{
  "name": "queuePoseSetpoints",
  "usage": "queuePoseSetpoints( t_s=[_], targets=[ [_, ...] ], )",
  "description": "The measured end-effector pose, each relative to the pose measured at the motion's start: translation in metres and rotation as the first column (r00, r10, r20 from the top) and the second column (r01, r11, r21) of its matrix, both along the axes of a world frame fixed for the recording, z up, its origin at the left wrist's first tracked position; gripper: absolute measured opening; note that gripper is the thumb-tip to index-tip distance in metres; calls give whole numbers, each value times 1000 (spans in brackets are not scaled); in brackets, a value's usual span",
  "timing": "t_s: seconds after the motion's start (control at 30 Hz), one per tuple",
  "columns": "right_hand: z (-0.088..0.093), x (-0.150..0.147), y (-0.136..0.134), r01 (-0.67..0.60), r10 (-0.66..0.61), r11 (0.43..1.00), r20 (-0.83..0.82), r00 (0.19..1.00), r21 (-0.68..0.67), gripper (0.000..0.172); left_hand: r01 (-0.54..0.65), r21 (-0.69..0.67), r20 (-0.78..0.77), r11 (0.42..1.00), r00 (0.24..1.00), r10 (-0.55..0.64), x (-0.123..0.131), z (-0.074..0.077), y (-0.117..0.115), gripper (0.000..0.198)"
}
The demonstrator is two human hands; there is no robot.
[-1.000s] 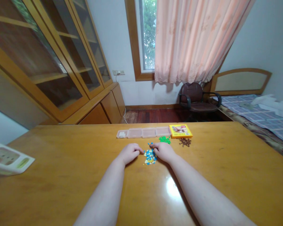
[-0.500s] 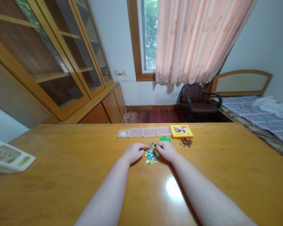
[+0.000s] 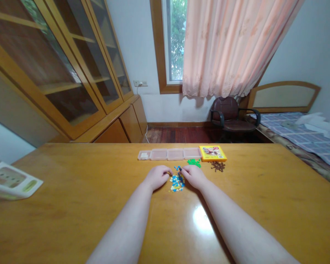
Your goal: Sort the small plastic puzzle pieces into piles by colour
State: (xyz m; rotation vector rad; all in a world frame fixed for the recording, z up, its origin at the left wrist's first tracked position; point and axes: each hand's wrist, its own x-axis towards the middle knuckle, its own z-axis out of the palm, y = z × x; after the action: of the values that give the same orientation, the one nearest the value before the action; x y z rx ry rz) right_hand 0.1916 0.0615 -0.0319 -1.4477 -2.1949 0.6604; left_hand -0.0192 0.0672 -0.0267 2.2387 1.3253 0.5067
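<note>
A mixed pile of small blue, white and yellow pieces, like tiny building bricks, lies on the wooden table between my hands. My left hand rests at the pile's left edge, its fingers curled and closed; whatever they may hold is too small to make out. On the other side, my right hand pinches a small dark piece between thumb and forefinger. A few blue pieces lie apart, just beyond the pile. Green pieces form a heap past my right hand, and brown pieces form another farther right.
Clear shallow plastic trays stand in a row beyond my hands, the leftmost holding something white. A yellow box lies at their right end. A white plastic holder stands at the table's left. Beyond the table is an armchair.
My left forefinger, stretched toward the blue pieces before, has drawn back and curled in. The right hand keeps its pinch in nearly the same place. The view has shifted slightly.
</note>
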Motion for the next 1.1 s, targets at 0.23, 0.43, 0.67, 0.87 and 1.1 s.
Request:
queuePoseSetpoints(
  t_s=[0.23, 0.43, 0.67, 0.87, 1.1],
  targets=[
    [1, 0, 1, 5, -5, 1000, -17, 1000, -21, 39, 28, -44, -22, 999, 999, -29, 2, -3, 0, 40],
    [1, -1, 0, 8, -8, 1000, -28, 1000, -19, 38, -31, 2, 25, 1000, 999, 31, 1, 0, 0, 37],
    [2, -1, 0, 10, -10, 1000, -12, 1000, 1, 39, -42, 17, -51, 999, 998, 43, -2, 2, -2, 26],
    [10, -4, -6, -69, 67, 998, 142, 988, 5, 36, -85, 2, -77, 996, 993, 85, -1, -2, 0, 34],
    [11, -2, -5, -112, 120, 991, 121, 985, -68, 36, -98, -16, -16, 995, 995, 97, -1, -4, 0, 37]
  ],
)
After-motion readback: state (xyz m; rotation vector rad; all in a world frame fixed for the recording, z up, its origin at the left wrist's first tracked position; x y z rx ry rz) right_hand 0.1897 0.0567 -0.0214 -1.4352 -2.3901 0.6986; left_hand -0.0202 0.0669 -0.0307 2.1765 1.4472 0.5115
